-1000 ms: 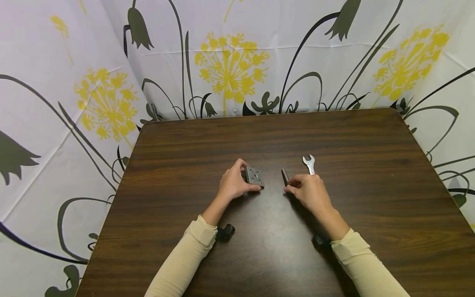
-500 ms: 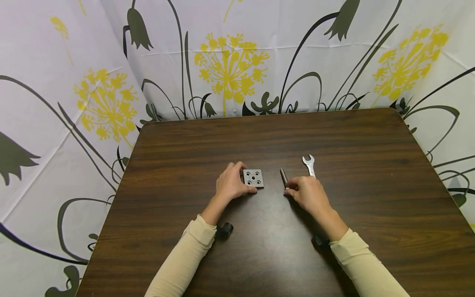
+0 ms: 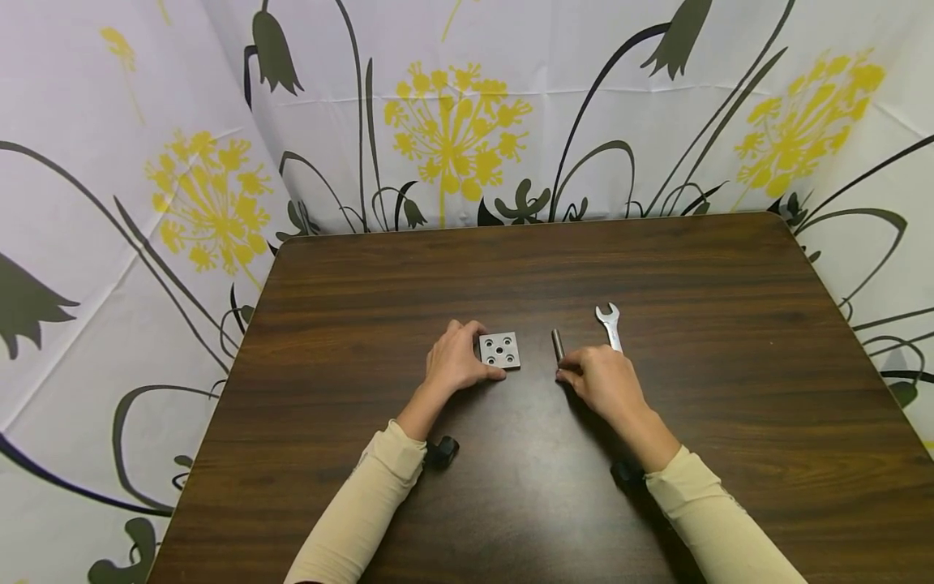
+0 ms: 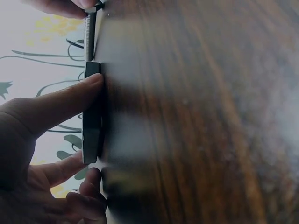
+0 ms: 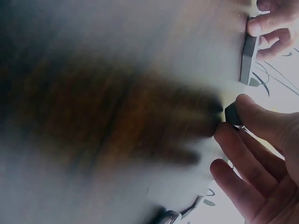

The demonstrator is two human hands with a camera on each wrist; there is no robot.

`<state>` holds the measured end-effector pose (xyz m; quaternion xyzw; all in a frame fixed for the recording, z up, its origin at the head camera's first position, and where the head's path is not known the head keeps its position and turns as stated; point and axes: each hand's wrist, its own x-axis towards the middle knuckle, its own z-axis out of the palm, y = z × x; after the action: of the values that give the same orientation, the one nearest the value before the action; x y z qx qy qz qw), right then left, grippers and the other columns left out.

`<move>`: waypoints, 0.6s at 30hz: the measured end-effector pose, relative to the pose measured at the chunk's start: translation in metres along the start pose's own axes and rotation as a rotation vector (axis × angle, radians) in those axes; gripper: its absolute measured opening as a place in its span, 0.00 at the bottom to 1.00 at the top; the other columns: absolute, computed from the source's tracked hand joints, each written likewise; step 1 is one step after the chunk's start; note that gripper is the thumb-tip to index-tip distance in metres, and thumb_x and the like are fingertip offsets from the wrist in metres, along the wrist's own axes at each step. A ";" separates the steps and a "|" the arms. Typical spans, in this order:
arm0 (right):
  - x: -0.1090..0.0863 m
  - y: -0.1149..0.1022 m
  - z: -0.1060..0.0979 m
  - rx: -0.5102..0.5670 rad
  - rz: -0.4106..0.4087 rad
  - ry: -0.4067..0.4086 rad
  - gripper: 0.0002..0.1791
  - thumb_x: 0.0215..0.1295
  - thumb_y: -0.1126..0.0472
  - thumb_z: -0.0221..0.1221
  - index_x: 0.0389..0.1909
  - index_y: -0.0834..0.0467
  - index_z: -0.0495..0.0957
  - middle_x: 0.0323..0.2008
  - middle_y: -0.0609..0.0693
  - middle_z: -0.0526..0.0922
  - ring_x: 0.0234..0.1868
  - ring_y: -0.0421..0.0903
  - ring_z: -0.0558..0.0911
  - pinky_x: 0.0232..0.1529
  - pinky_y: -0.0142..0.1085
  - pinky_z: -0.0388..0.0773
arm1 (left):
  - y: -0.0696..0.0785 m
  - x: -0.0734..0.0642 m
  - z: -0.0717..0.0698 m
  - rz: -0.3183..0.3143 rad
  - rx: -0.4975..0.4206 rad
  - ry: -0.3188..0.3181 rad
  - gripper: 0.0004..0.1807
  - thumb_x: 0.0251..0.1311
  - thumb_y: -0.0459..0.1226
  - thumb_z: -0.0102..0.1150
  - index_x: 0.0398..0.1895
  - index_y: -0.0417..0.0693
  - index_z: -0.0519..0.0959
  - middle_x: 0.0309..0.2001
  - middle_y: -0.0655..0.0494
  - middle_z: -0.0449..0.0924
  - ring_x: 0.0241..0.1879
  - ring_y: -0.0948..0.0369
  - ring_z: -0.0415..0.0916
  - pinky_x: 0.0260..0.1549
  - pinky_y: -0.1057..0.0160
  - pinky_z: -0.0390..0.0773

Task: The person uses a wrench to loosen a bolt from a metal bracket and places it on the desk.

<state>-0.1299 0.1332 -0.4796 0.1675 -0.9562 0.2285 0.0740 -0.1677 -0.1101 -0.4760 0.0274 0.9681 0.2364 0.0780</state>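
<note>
A square grey metal plate [image 3: 500, 350] with several holes lies flat on the brown table [image 3: 511, 268]. My left hand [image 3: 476, 355] grips it from the left, thumb along its near edge and fingers at the far edge. The left wrist view shows the plate [image 4: 92, 112] edge-on with my thumb [image 4: 56, 105] pressed on it. My right hand [image 3: 565, 367] pinches the near end of a dark bolt [image 3: 558, 345] lying on the table right of the plate. In the right wrist view, thumb and forefinger close on the bolt's head [image 5: 232, 115].
A silver open-ended wrench [image 3: 608, 324] lies just right of the bolt, beyond my right hand. A flowered white curtain [image 3: 452, 122] surrounds the table's far and side edges. Black wrist cameras [image 3: 441, 451] sit under both sleeves.
The plate stood tilted up on its edge in my left hand a second ago and now lies flat. My right hand stayed on the bolt, barely shifting.
</note>
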 end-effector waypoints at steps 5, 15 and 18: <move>0.000 0.000 0.000 0.003 -0.005 0.002 0.05 0.53 0.58 0.73 0.31 0.51 0.89 0.31 0.47 0.88 0.34 0.52 0.86 0.33 0.51 0.80 | 0.000 0.000 0.000 -0.008 0.005 -0.009 0.41 0.30 0.54 0.84 0.54 0.58 0.79 0.42 0.54 0.70 0.35 0.55 0.72 0.33 0.54 0.75; 0.003 0.002 -0.008 0.010 0.028 -0.007 0.08 0.53 0.59 0.72 0.35 0.51 0.89 0.32 0.49 0.88 0.32 0.54 0.86 0.31 0.54 0.79 | -0.004 0.001 -0.002 0.025 -0.035 -0.048 0.41 0.34 0.53 0.83 0.57 0.57 0.78 0.44 0.55 0.70 0.37 0.57 0.71 0.37 0.54 0.74; 0.005 0.004 -0.014 0.010 0.040 -0.010 0.09 0.53 0.58 0.72 0.36 0.52 0.89 0.32 0.49 0.88 0.32 0.56 0.85 0.30 0.54 0.79 | -0.008 0.000 -0.006 0.063 -0.064 -0.082 0.41 0.36 0.52 0.82 0.59 0.56 0.77 0.45 0.54 0.72 0.39 0.57 0.71 0.40 0.54 0.74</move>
<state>-0.1348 0.1419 -0.4682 0.1498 -0.9585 0.2338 0.0637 -0.1692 -0.1201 -0.4741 0.0651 0.9547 0.2682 0.1109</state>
